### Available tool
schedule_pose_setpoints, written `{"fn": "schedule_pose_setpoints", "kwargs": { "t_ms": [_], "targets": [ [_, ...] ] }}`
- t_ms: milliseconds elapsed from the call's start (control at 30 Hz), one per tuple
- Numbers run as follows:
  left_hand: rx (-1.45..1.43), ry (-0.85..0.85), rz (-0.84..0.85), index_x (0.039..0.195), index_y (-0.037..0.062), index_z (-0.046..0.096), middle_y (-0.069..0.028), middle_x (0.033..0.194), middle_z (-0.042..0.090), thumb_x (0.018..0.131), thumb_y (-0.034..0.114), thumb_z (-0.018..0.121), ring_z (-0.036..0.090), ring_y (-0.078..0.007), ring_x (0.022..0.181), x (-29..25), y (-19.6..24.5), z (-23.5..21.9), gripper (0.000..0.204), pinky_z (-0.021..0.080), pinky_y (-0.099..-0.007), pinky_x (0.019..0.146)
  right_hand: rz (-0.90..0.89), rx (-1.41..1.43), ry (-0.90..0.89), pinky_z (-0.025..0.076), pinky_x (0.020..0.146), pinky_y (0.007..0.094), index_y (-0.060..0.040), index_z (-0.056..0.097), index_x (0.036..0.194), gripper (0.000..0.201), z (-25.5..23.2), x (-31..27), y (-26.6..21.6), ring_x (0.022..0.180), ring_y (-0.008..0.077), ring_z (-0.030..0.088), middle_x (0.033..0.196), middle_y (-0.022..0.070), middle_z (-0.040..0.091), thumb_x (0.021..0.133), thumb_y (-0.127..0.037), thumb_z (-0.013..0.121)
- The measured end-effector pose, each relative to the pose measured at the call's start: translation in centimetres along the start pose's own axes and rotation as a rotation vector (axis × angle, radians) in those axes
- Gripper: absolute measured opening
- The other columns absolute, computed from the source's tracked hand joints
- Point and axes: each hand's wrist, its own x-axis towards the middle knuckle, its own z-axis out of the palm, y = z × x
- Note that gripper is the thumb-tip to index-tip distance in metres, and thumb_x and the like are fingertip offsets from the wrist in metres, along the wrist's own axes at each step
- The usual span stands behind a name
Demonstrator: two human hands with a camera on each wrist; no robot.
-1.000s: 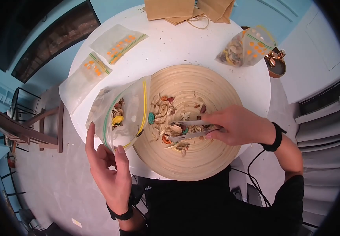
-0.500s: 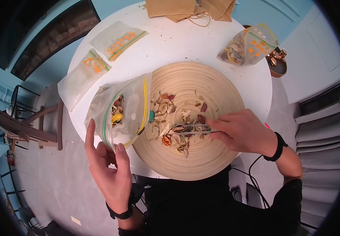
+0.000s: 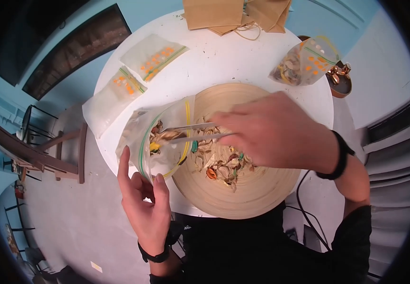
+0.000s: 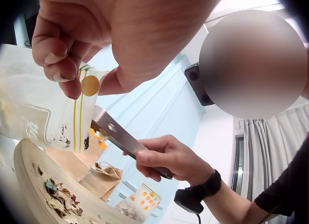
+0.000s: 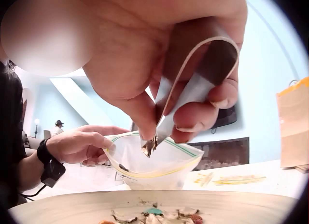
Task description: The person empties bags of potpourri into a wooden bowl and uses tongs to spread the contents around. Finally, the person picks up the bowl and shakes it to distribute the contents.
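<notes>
My right hand (image 3: 276,135) pinches metal tongs (image 5: 193,88), whose tips reach into the mouth of a clear zip bag (image 3: 169,113) in the head view. Dried petals (image 5: 150,146) are held between the tips. My left hand (image 3: 145,208) grips the bag's near rim between thumb and fingers; the bag has green and yellow zip lines and holds some dried pieces and a yellow one. Under my right hand, a round wooden tray (image 3: 243,199) bears a scattered pile of dried petals (image 3: 224,170), with an orange piece and a teal one.
Two flat zip bags with orange dots (image 3: 153,57) (image 3: 112,97) lie at the table's far left. A filled zip bag (image 3: 299,64) stands at the far right, beside a dark round container (image 3: 341,87). Brown paper bags (image 3: 214,14) sit at the back edge.
My right hand has moved left and up from the pile, carrying petals in the tongs from the tray to the bag's mouth. My left hand keeps its grip on the bag.
</notes>
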Motion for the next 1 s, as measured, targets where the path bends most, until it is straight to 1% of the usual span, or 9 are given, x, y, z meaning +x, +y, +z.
{"fn": "schedule_pose_setpoints", "kwargs": {
  "t_ms": [33, 133, 200, 267, 367, 500, 800, 900, 1000],
  "targets": [
    [0.019, 0.002, 0.009, 0.153, 0.0004, 0.037, 0.0008, 0.061, 0.044, 0.09, 0.0, 0.062, 0.042, -0.007, 0.055, 0.0, 0.0, -0.1, 0.068, 0.036, -0.0224, 0.053, -0.132, -0.052, 0.003, 0.047, 0.054, 0.0389, -0.0055, 0.066, 0.097, 0.019, 0.6, 0.7, 0.0, 0.065, 0.028, 0.064, 0.07, 0.0059, 0.062, 0.089, -0.023, 0.069],
    [0.028, 0.015, -0.002, 0.153, 0.0004, 0.038, 0.0003, 0.06, 0.045, 0.09, 0.001, 0.062, 0.043, -0.0076, 0.055, 0.2, 0.1, -0.3, 0.067, 0.036, -0.023, 0.052, -0.106, -0.025, 0.043, 0.048, 0.057, 0.0389, -0.0045, 0.064, 0.091, 0.02, 0.9, 0.9, -0.5, 0.067, 0.0273, 0.065, 0.072, 0.0064, 0.062, 0.089, -0.024, 0.068],
    [0.015, 0.003, -0.013, 0.153, 0.0006, 0.038, 0.0002, 0.061, 0.046, 0.09, 0.002, 0.063, 0.044, -0.0076, 0.055, 0.1, -0.4, -0.5, 0.067, 0.037, -0.0228, 0.053, -0.06, -0.003, 0.028, 0.048, 0.057, 0.0383, -0.0055, 0.066, 0.098, 0.023, -0.6, -1.4, -0.8, 0.065, 0.0264, 0.063, 0.071, 0.0051, 0.059, 0.086, -0.024, 0.072],
    [0.013, 0.0, -0.026, 0.153, 0.0007, 0.038, 0.0003, 0.061, 0.047, 0.09, 0.002, 0.063, 0.044, -0.0074, 0.055, 0.0, -0.3, -0.3, 0.067, 0.038, -0.0226, 0.053, 0.139, -0.064, -0.053, 0.049, 0.059, 0.0368, -0.0072, 0.065, 0.113, 0.036, -1.8, -4.3, -1.0, 0.07, 0.0245, 0.062, 0.075, 0.0036, 0.057, 0.082, -0.023, 0.076],
    [0.002, -0.043, -0.057, 0.153, 0.0013, 0.037, -0.0001, 0.069, 0.052, 0.094, 0.003, 0.06, 0.046, -0.0067, 0.062, 0.1, 0.4, -0.6, 0.064, 0.039, -0.0217, 0.058, 0.162, -0.002, -0.22, 0.05, 0.062, 0.0359, -0.0088, 0.06, 0.126, 0.052, -1.6, -8.4, -0.8, 0.077, 0.024, 0.061, 0.082, 0.0036, 0.056, 0.079, -0.021, 0.08],
    [-0.017, -0.063, -0.078, 0.154, 0.0021, 0.035, -0.0012, 0.079, 0.059, 0.096, 0.003, 0.056, 0.049, -0.0059, 0.069, 0.2, 0.4, -0.6, 0.061, 0.039, -0.0209, 0.064, 0.169, 0.074, -0.351, 0.052, 0.067, 0.037, -0.0076, 0.057, 0.129, 0.056, 0.1, -11.1, -1.1, 0.084, 0.0248, 0.061, 0.089, 0.0054, 0.055, 0.079, -0.021, 0.079],
    [-0.009, -0.033, -0.089, 0.154, 0.0025, 0.036, -0.0005, 0.076, 0.057, 0.095, 0.004, 0.056, 0.049, -0.0065, 0.067, 0.0, 0.3, -0.5, 0.062, 0.039, -0.0214, 0.063, 0.248, -0.074, -0.204, 0.052, 0.067, 0.0361, -0.0074, 0.057, 0.128, 0.054, 1.7, -9.6, 0.3, 0.082, 0.0244, 0.062, 0.088, 0.0049, 0.056, 0.081, -0.023, 0.078],
    [0.029, -0.042, -0.085, 0.154, 0.0029, 0.036, -0.0003, 0.076, 0.057, 0.096, 0.005, 0.056, 0.049, -0.0065, 0.067, 0.0, 0.3, -0.6, 0.062, 0.039, -0.0214, 0.063, 0.209, -0.067, -0.276, 0.052, 0.068, 0.0356, -0.0061, 0.057, 0.126, 0.051, 1.3, -9.8, -1.1, 0.082, 0.0246, 0.062, 0.089, 0.0056, 0.057, 0.082, -0.022, 0.077],
    [0.004, -0.042, -0.076, 0.154, 0.0032, 0.036, -0.0001, 0.075, 0.056, 0.096, 0.006, 0.056, 0.049, -0.0064, 0.067, 0.2, 0.4, -0.5, 0.062, 0.038, -0.0214, 0.062, 0.132, 0.021, -0.21, 0.053, 0.068, 0.0352, -0.0052, 0.058, 0.126, 0.049, 2.6, -9.3, -2.3, 0.083, 0.0247, 0.063, 0.09, 0.0067, 0.059, 0.083, -0.02, 0.076]
  ]
}}
